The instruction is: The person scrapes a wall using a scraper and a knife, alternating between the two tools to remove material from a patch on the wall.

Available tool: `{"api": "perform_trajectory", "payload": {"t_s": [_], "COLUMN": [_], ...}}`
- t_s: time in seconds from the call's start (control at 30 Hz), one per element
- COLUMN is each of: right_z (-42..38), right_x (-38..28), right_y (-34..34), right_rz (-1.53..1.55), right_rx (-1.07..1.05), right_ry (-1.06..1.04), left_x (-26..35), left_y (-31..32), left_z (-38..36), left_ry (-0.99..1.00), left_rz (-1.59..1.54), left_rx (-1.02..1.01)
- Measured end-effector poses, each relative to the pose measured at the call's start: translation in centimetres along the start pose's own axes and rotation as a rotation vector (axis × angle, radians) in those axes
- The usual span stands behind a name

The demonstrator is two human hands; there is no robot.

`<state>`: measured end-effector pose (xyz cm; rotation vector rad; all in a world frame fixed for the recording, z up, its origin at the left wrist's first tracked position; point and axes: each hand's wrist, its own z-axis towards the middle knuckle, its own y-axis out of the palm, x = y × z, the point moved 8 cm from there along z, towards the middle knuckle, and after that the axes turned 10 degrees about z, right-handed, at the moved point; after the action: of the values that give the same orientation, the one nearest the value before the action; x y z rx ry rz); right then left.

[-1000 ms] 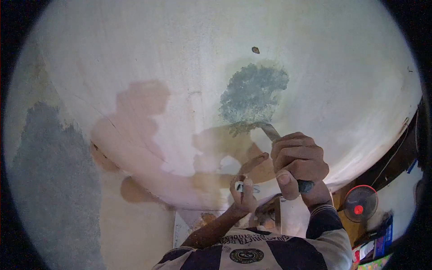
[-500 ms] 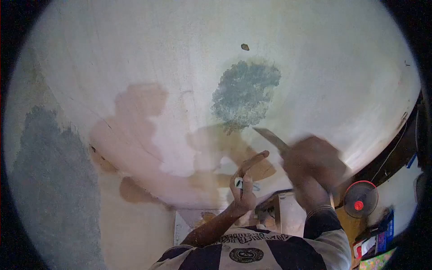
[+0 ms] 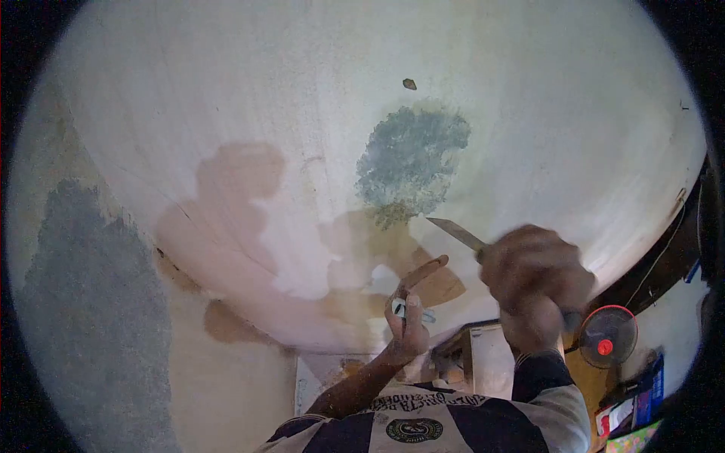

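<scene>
My right hand [image 3: 535, 281], slightly blurred, is closed round a knife [image 3: 458, 235]. Its narrow blade points up and left, with the tip close to the lower edge of a rough grey-green patch [image 3: 414, 155] on the pale wall. A dark handle end shows below the fist. My left hand [image 3: 408, 317] is held lower, to the left of the blade, with the index finger stretched out. Between its thumb and palm is a small whitish, tube-like object [image 3: 414, 310] with a dark mark; its kind cannot be made out.
The pale wall [image 3: 566, 136] fills most of the view, with a small chipped hole [image 3: 409, 84] above the patch. A larger grey area [image 3: 98, 309] covers the left side. Shadows of my head and arms fall on the wall. A red-rimmed fan [image 3: 608, 340] stands at lower right.
My right hand has shifted slightly right and down and is less blurred; the knife tip stays near the patch's lower edge. My left hand has barely moved.
</scene>
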<state>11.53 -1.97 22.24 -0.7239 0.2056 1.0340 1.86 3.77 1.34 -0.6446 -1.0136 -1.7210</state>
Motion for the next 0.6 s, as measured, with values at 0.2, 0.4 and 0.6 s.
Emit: {"api": "perform_trajectory", "payload": {"t_s": [0.2,0.4,0.6], "right_z": [1.5,1.6,-4.8], "right_x": [4.3,0.5,4.6], "right_y": [5.7,3.8,0.7], "right_rz": [-0.062,0.293,0.065], "right_rx": [0.064,-0.098,-0.164], "right_ry": [-0.558,-0.646,0.536], "left_x": [-2.4,-2.5,-0.5], "left_y": [-2.1,-2.1,-0.6], "left_z": [0.4,0.1,0.8], "left_ry": [0.034,-0.041,-0.034], "left_rz": [-0.027,-0.028,-0.067], "left_rx": [-0.024,0.077,-0.010]}}
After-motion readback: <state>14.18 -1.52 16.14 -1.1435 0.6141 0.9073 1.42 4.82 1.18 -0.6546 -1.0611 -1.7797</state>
